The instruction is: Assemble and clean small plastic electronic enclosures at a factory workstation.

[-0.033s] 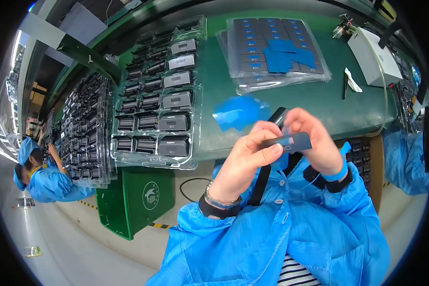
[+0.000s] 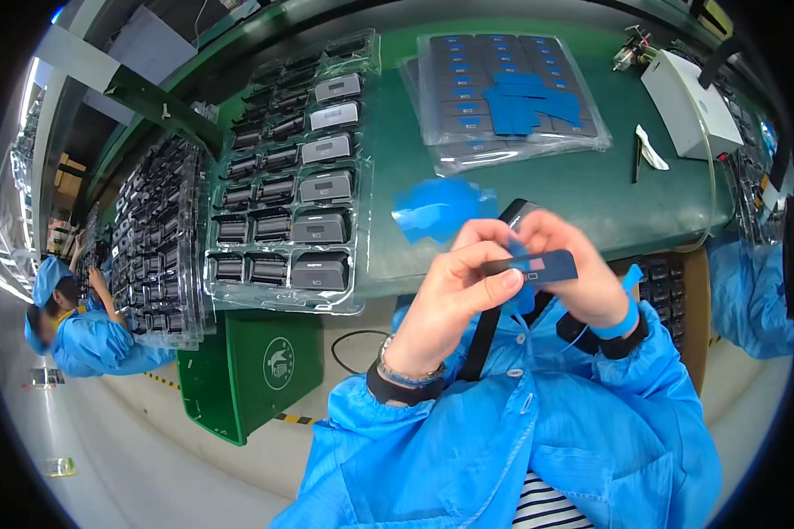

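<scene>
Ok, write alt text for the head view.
Both hands, left hand and right hand, hold a small dark flat part with blue film above a green workbench. Clear trays of dark parts lie on the bench, left.

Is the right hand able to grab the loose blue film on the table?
Probably yes, but not right away: the blue film lies bare on the table just past the hands, nothing over it. The right hand and left hand are both busy pinching a small dark part.
</scene>
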`<state>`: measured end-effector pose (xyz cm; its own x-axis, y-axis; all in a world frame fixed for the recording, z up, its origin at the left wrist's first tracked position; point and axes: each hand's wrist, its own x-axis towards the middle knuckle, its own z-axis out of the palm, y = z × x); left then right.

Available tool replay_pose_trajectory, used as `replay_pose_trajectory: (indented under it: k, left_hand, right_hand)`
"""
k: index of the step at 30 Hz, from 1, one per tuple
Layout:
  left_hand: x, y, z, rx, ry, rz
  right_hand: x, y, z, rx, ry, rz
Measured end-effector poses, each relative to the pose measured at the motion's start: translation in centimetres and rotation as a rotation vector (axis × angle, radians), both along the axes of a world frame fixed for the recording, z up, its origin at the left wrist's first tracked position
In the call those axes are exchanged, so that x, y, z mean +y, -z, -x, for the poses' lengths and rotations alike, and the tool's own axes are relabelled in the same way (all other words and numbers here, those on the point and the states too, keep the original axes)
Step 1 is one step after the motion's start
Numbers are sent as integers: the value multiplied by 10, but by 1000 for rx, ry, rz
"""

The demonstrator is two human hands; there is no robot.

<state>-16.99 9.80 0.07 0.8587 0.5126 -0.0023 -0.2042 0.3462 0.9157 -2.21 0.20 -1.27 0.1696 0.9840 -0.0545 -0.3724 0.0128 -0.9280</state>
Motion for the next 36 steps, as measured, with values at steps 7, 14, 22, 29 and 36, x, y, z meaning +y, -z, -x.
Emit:
replay_pose_trajectory:
  k: [7,14,22,29,36]
  left_hand:
    - [4,-11,25,149,-81,31]
    - [4,-10,22,213,-51,84]
    - [16,-5,30,281,-194,-10]
    - [45,28,-1,708,-523,-892]
    - [12,15,-15,790,-644,-1417]
  right_hand:
    - [-13,-15,5,-684,155,22]
    - [-28,-39,3,-1051,162,-261]
    - [-38,-36,-13,-1092,400,-163]
    - [-54,-24,-38,-873,733,-23]
    - [-65,-13,-47,-775,715,-111]
